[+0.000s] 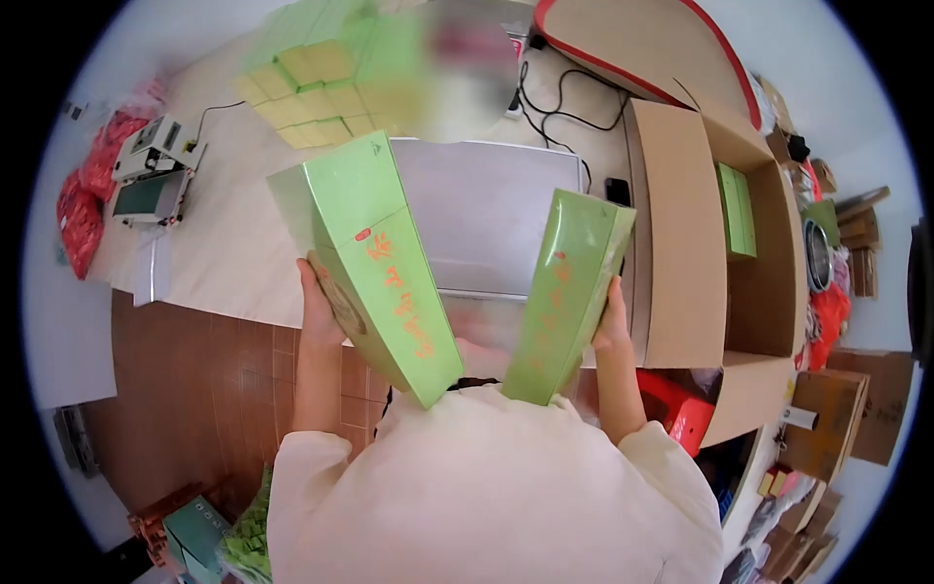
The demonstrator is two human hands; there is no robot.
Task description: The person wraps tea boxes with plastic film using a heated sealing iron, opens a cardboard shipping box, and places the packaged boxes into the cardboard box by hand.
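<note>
Two long green boxes with orange writing are held up before my chest, their lower ends closer together than their tops. My left hand grips the outer side of the left box, which leans to the left. Around the outer edge of the right box my right hand is closed; that box is narrower in view and has a glossy surface. The fingers behind both boxes are mostly hidden. Beyond them, a grey flat panel with a white rim lies on the table.
Stacked green boxes stand at the table's far side, partly blurred. An open carton with green boxes inside is at the right, above a red stool. A small machine sits at the left; black cables lie behind.
</note>
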